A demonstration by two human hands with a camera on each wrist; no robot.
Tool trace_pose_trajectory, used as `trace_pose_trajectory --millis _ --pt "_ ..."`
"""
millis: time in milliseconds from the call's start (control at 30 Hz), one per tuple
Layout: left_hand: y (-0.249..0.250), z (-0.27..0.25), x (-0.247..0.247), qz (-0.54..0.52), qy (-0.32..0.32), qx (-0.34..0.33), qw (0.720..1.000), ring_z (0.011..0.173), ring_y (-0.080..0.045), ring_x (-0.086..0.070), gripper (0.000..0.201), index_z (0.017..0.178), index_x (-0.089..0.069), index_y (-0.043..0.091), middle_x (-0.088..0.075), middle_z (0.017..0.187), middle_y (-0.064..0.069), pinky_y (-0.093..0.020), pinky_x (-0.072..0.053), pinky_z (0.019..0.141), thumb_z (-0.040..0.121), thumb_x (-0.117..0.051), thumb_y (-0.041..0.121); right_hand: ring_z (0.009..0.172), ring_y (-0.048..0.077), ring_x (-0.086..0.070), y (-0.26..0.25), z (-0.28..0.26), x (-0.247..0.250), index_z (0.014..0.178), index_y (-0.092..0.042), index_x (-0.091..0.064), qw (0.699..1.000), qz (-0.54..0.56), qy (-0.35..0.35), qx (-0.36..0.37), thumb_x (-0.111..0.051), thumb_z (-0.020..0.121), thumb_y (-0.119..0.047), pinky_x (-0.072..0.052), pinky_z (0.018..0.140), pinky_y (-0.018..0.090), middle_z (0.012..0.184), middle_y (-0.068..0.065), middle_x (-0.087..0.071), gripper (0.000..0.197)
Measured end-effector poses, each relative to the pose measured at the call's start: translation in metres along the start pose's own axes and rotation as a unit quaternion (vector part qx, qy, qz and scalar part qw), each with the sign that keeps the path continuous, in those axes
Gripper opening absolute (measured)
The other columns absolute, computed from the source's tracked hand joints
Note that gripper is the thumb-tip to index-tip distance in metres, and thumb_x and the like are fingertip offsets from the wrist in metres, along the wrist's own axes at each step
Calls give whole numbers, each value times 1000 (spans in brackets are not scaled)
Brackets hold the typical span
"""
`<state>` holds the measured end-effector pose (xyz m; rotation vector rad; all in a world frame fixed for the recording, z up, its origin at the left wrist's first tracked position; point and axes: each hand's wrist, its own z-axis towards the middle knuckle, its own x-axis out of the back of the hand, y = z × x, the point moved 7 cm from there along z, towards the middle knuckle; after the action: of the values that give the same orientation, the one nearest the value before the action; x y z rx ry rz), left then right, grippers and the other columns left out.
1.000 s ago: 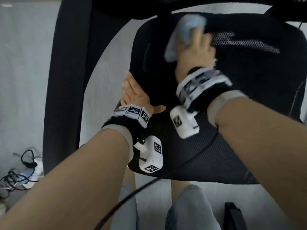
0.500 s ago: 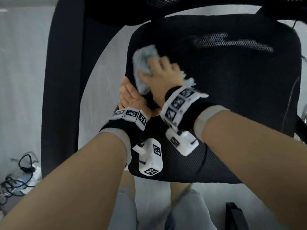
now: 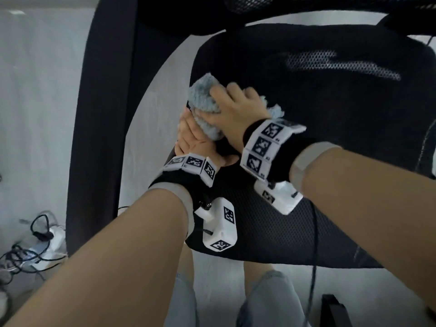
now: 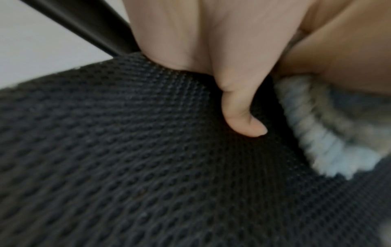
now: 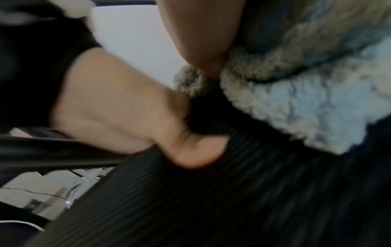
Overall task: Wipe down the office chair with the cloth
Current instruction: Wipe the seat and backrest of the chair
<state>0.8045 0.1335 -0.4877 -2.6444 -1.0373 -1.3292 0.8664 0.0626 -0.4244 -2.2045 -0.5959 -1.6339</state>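
Looking down from the head cam, the office chair has a black mesh seat, rounded at the corners, with a paler worn-looking streak across the far part. The right hand is bunched around the cloth, a fluffy pale-blue terry wad, pressing it onto the seat's left edge. The left hand sits just beside it at that same edge, touching the cloth's near end, thumb pointing across the mesh.

The left wrist cam shows what the head cam can't: the mesh is a tight honeycomb weave, and the thumb lies on top of it while the rest of that hand wraps over the seat edge. So the fingers there are gripping the seat rim, though the fingertips themselves are hidden. A dark glossy armrest bar runs behind.

The right wrist cam is blurry but gets the cloth's looped pile up close, greyish in the folds, with the right hand's fingers curled into it.

Only the head cam catches the white floor, a tangle of black cables bottom left and the light jeans.
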Motion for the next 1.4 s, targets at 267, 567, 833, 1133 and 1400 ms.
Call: trace_pose_trajectory --millis 267,567,833,1133,1400 --pt "4 0 1 -18 24 14 999 144 -23 -4 120 145 13 11 6 155 -8 -35 -6 116 66 -74 39 82 27 -57 22 22 -10 105 -25 -58 989 65 -11 -136 -55 72 -32 -47 59 28 98 5 -69 34" --pt "5 -2 2 -2 -75 4 997 144 -24 11 134 139 28 10 23 152 -8 -39 -1 118 62 -80 35 124 39 -34 71 14 -10 138 -33 -33 988 75 -27 -133 -37 94 -29 -35 92 49 145 18 -30 45" --pt "5 -7 3 -16 -48 23 998 144 -28 3 135 141 24 12 15 153 -12 -38 -3 117 60 -81 36 106 27 -54 29 -28 -13 123 -41 -53 998 21 -50 12 -22 78 -28 -49 79 37 127 4 -52 55" --pt "16 -8 10 -14 -30 52 998 143 -30 -2 133 143 20 13 7 154 -13 -42 -7 116 59 -82 30 127 39 -28 124 -38 -19 137 -21 -37 940 123 -33 -316 -35 93 -14 -33 94 50 148 17 -21 44" --pt "66 -10 2 108 -57 7 992 137 -29 31 149 139 30 16 38 146 -13 -53 8 112 49 -87 35 127 36 -26 121 -44 -17 139 -31 -35 983 100 -63 -138 -46 88 -19 -33 97 46 147 11 -20 53"
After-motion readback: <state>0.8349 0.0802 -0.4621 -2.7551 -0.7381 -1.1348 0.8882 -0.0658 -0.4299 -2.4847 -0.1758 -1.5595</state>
